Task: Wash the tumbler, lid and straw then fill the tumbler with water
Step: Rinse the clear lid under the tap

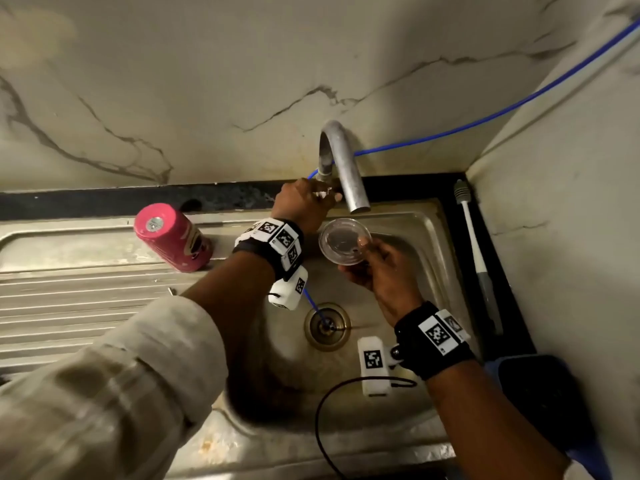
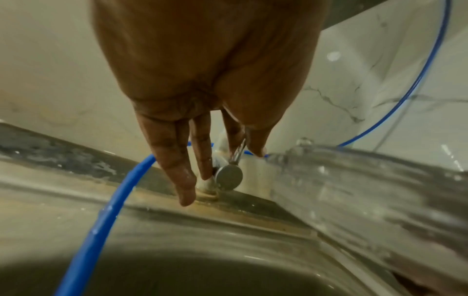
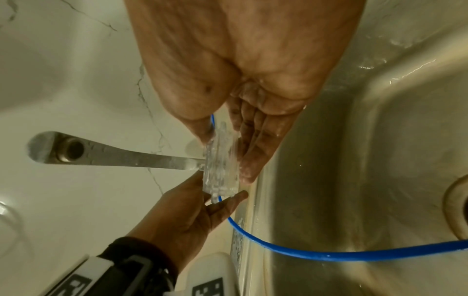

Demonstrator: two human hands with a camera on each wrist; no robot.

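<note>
The pink tumbler [image 1: 173, 237] stands upside down on the steel drainboard [image 1: 69, 292], left of the basin. My right hand [image 1: 356, 258] holds the clear round lid [image 1: 344, 240] by its edge, thumb on top and fingers beneath, just below the tap spout [image 1: 358, 202]. In the right wrist view the wet lid [image 3: 220, 160] shows edge-on between thumb and fingers. My left hand [image 1: 304, 202] is at the base of the tap, its index finger and thumb pinching the thin metal tap lever [image 2: 239, 152] above its round knob [image 2: 228, 178]. No water runs from the spout. I see no straw.
The sink basin [image 1: 419, 258] has a drain [image 1: 327, 325] with a blue hose [image 1: 450, 129] leading into it from the wall. A long-handled brush [image 1: 474, 244] lies along the right counter edge. A dark object [image 1: 540, 393] sits at the near right.
</note>
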